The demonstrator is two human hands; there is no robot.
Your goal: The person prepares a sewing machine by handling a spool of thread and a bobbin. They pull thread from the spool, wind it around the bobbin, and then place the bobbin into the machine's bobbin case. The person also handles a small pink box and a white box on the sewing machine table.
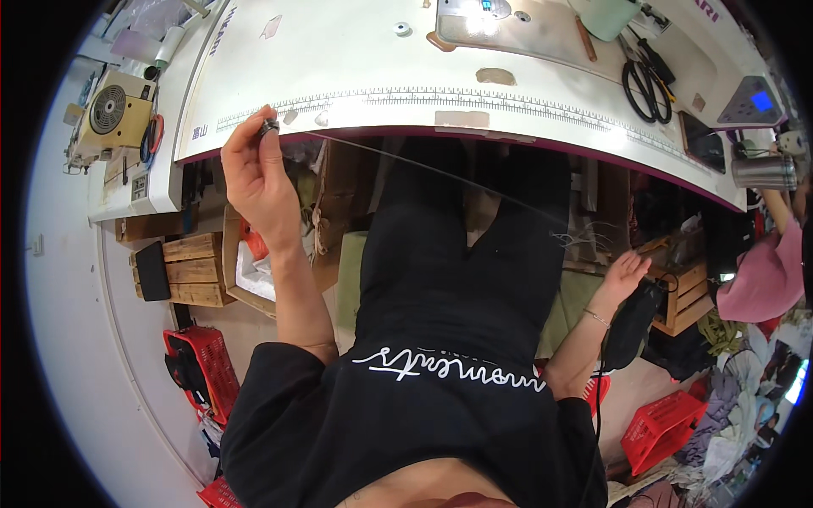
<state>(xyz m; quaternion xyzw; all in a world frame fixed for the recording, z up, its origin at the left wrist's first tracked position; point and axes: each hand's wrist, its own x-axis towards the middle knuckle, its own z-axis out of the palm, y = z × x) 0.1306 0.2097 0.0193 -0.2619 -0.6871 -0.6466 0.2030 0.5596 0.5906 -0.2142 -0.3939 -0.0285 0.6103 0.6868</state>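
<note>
Left hand (pixel 258 178) pinches a small dark metal piece (pixel 269 127); right hand (pixel 623 275) apart, loosely open; black-printed ruler (pixel 440 95) lines white desk (pixel 339 51).

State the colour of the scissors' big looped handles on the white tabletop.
The scissors' looped handles are black, best seen in the head view.

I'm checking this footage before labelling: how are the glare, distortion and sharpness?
Head view: glare whites out part of the metal plate; fisheye bends the front edge of the white table, and the corners are black. Head view, detail: the thin thread looks faint toward the right hand; the small dark piece in the left hand is hard to identify.
</note>
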